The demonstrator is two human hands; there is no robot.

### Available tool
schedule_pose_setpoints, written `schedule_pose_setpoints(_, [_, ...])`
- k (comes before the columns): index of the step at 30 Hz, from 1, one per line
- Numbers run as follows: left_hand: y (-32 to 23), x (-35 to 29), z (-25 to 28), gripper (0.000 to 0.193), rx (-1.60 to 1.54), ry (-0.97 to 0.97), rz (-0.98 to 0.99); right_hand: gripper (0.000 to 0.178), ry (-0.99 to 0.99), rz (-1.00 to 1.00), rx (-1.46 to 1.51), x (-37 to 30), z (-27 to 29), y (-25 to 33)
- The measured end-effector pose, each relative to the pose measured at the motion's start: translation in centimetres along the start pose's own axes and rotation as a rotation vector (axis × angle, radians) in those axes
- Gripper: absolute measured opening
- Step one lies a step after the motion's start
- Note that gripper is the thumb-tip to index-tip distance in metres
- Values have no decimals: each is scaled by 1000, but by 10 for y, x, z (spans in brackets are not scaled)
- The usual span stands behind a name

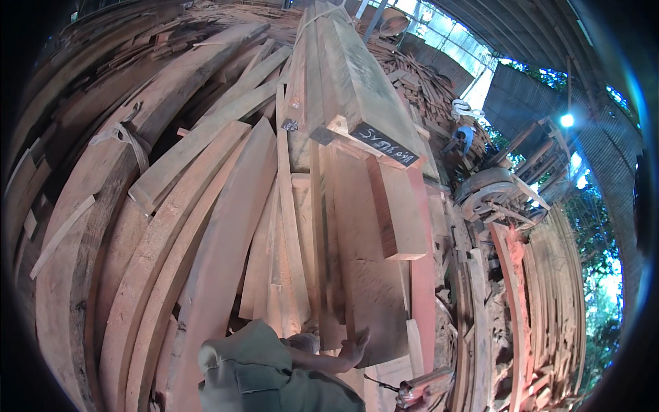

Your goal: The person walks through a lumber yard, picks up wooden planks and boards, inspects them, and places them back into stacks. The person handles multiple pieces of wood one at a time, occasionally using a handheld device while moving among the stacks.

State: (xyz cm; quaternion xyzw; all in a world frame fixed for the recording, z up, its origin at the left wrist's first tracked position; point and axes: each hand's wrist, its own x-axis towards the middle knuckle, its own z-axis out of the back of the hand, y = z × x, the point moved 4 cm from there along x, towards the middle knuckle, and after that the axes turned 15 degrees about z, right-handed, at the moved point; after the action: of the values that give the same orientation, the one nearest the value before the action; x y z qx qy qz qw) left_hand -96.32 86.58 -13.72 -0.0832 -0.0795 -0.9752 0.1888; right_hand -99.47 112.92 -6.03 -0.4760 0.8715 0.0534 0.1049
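My left hand (355,348) reaches in from a green sleeve (247,364) at the lower edge. It lies against the near end of a broad brown plank (371,288), fingers stretched out. Beside its wrist is a small greyish shape (303,341) that I cannot make out. A thick squared beam (401,213) rests along the plank's right side. Above them juts a stack of beams (364,89), one with a dark, chalk-marked end. A blurred reddish-brown shape (422,388) with a black cord lies at the lower edge; whether my right hand is there, I cannot tell.
Long planks (151,275) fan out across the left, some overlapping at angles. To the right stand a large wheeled machine (487,192) and stacked boards (556,295). A person in blue (465,139) bends over farther back. A bright lamp (567,120) hangs under the roof.
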Motion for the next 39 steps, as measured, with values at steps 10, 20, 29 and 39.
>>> schedule_pose_setpoints(10, [4,4,28,63,-238,293,-19,17,-141,75,-94,-22,-2,41])
schedule_pose_setpoints(20, [-38,4,-27,56,-870,385,271,11,-441,-548,-17,-28,-12,49])
schedule_pose_setpoints(29, [-7,-2,32,56,-182,372,48,56,-541,1498,-1193,-48,-17,33])
schedule_pose_setpoints(39, [-23,-7,17,55,-295,408,-237,50,-682,1531,-1635,-82,-8,50])
